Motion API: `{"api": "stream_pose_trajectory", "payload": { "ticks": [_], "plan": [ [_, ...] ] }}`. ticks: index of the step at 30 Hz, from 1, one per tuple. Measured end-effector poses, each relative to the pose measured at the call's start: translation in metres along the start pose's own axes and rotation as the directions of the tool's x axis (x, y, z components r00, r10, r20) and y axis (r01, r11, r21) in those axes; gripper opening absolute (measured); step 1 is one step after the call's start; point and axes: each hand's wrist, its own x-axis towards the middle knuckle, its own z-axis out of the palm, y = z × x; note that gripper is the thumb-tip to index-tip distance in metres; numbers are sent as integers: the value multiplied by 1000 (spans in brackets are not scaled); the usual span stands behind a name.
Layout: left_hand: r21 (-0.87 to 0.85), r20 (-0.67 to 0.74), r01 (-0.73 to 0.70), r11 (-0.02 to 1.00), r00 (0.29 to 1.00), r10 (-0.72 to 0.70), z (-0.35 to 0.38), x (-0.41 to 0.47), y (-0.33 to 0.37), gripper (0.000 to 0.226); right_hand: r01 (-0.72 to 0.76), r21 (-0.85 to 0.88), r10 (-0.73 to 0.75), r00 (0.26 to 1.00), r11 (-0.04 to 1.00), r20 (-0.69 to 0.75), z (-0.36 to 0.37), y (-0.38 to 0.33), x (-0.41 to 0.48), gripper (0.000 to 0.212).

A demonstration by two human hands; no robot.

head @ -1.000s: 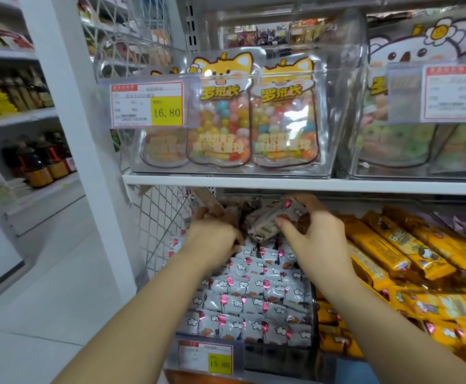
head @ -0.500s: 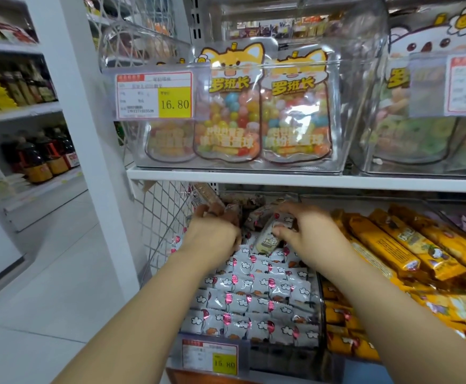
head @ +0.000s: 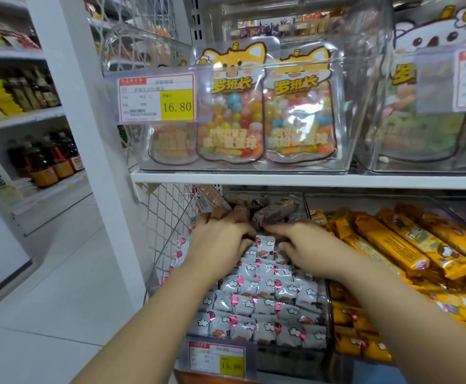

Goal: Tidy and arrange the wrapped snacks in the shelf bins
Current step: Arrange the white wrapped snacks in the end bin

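While the right grip (head: 309, 249) rests apart, left grip (head: 220, 239) unclear, a pack (head: 274, 212) lies crosswise at its 12 o'clock.

- Clear bin (head: 287, 361) under the shelf board — rows of white snack packets (head: 256, 300) inside, brown packets (head: 273, 213) heaped at its back.
- Left hand (head: 220, 242) and right hand (head: 309, 249) lie on the packets in the bin's back half — grip unclear.
- Yellow bars (head: 392, 245) lie just right of the bin.

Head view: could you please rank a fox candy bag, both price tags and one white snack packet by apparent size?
Largest to smallest, none alike:
1. fox candy bag
2. upper price tag
3. lower price tag
4. white snack packet
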Motion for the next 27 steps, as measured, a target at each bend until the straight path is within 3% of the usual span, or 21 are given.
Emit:
{"api": "stream_pose_trajectory", "payload": {
  "ticks": [4, 8, 15, 19, 23, 27],
  "plan": [
    [-174, -11, -148, 974, 989, 148, -3, 3, 11, 26, -67, -61, 50, 967, 996, -251, -12, 14, -12, 36],
    [-109, 93, -99, 989, 990, 110, 1, 10, 16, 25, -152, -90, 140, 982, 984, -126, -10, 10, -25, 32],
    [25, 200, -46, 999, 979, 40, 7, 21, 25, 28, -136, -157, 138, 990, 978, 3, -8, 7, -24, 35],
    [-56, 345, 13, 998, 939, 7, -3, 34, 25, 25, -132, -81, 125, 988, 988, -89, -5, 11, -29, 33],
    [-98, 289, -38, 994, 955, 66, -2, 33, 35, 34, -103, 59, 115, 959, 993, -261, -9, 17, -37, 25],
    [-152, 323, 1, 988, 945, 49, 10, 34, 44, 23, -79, 89, 102, 951, 993, -293, -5, 16, -40, 25]
  ]
}}
